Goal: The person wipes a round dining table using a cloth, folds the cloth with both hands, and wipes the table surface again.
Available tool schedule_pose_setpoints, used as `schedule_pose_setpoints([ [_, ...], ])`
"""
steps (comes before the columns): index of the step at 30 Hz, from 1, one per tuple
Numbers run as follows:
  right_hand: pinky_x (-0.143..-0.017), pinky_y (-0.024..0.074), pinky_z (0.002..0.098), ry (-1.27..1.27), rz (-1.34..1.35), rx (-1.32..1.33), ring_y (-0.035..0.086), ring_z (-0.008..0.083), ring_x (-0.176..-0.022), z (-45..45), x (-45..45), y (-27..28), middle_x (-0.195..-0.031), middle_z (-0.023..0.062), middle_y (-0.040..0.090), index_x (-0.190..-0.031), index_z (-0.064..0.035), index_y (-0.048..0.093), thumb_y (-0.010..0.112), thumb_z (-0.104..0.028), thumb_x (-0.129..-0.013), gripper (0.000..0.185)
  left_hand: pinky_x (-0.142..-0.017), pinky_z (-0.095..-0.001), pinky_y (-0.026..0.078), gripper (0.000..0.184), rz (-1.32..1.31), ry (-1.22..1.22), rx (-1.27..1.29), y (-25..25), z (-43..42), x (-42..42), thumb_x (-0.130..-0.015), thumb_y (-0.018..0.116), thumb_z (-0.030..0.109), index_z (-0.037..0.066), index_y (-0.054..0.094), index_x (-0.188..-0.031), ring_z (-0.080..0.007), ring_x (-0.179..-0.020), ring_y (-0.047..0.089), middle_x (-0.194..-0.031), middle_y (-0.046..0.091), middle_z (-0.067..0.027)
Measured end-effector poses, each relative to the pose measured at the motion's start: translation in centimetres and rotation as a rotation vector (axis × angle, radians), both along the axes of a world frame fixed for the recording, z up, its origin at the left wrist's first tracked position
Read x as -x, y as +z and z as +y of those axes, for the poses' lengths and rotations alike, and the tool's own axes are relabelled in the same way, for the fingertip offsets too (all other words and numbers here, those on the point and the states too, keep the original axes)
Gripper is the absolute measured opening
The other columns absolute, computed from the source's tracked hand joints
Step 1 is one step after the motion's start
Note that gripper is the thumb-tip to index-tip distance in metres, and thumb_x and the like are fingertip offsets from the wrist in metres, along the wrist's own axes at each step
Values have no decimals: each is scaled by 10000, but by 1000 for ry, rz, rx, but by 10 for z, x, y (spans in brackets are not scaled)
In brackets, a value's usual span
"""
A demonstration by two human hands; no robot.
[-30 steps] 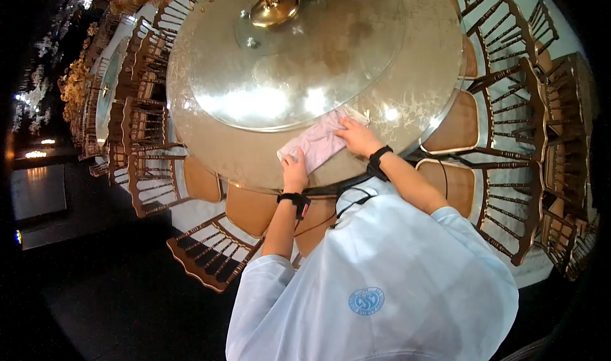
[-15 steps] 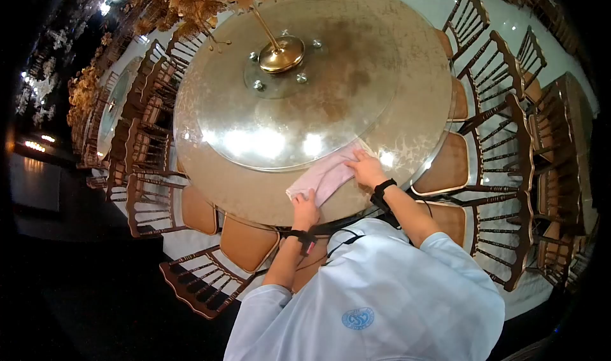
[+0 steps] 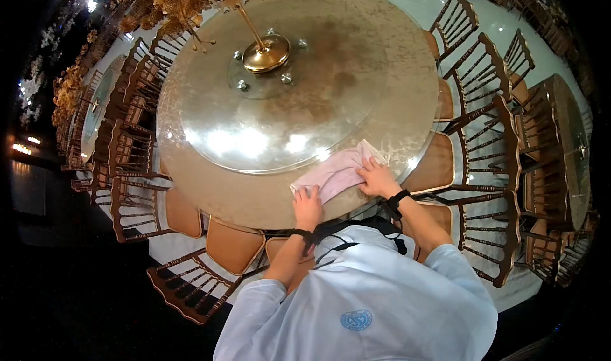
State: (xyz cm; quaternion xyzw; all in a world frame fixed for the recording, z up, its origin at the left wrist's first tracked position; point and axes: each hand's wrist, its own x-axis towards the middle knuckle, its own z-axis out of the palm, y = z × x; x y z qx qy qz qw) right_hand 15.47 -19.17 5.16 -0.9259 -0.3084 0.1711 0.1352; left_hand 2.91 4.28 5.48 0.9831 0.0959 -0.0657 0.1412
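A pale pink cloth lies spread near the front edge of a round table, beside the rim of a round glass turntable. My left hand rests on the cloth's left end, its fingers on the fabric. On the cloth's right part, my right hand grips the fabric with bent fingers. Black bands circle both wrists.
A gold stand with dried orange flowers rises from the turntable's middle. Brown spindle-back chairs surround the table on both sides and in front. Other round tables stand at the far right and far left.
The cloth and both my hands have moved rightward along the table's front. The cloth's right end now lies more spread out. The view has shifted, showing more of the flowers.
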Motion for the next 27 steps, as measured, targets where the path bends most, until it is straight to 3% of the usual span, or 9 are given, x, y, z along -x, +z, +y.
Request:
schedule_pose_setpoints([
  [2,-969,308,594,9,-24,-24,266,399,-1311,2,6,-2,-1419,172,317,-1275,-234,499,605,-377,-720,583,-824,-456,411,493,-159,-24,-96,-17,1,8,-801,592,202,217,462,-1277,-356,-1146,409,-1237,434,-175],
  [4,-1010,232,600,42,5,38,211,410,-1334,6,9,4,-1434,197,284,-1324,-245,450,595,-469,-717,663,-831,-453,409,497,-128,-33,-71,-12,4,8,-806,587,203,211,455,-1285,-359,-1160,403,-1254,428,-178],
  [8,-1020,219,599,77,-15,29,212,425,-1331,20,5,-3,-1431,214,283,-1340,-235,437,570,-525,-737,682,-847,-445,404,496,-133,-42,-44,-10,18,6,-811,582,204,198,452,-1290,-360,-1169,399,-1269,425,-181],
  [12,-1048,175,584,122,-9,-24,185,408,-1345,48,-4,-5,-1442,207,267,-1336,-234,440,590,-493,-728,678,-847,-439,412,503,-157,-13,-88,-7,40,2,-798,595,192,206,461,-1282,-345,-1150,416,-1249,440,-164],
  [15,-1066,173,556,189,3,-121,190,389,-1352,75,-6,2,-1438,201,283,-1298,-138,482,606,-422,-727,649,-835,-434,425,503,-108,37,-86,-5,61,0,-782,616,191,216,480,-1266,-332,-1138,426,-1241,449,-141],
  [19,-1072,172,542,313,24,-112,202,358,-1357,111,-2,4,-1438,193,291,-1280,-120,497,601,-379,-719,627,-875,-434,415,520,-94,59,-53,2,85,4,-765,643,172,190,499,-1264,-346,-1112,439,-1247,446,-160],
  [21,-1083,189,510,495,35,-90,225,341,-1350,124,0,3,-1435,184,300,-1275,-103,499,572,-330,-738,587,-827,-432,430,488,-113,50,12,0,95,6,-745,661,189,206,522,-1213,-333,-1120,430,-1245,438,-129],
  [27,-1082,204,486,506,2,-173,257,307,-1342,130,7,0,-1429,147,326,-1243,-113,529,570,-265,-738,529,-846,-448,411,469,-73,52,46,3,98,2,-726,675,186,172,533,-1172,-348,-1097,428,-1218,439,-140],
])
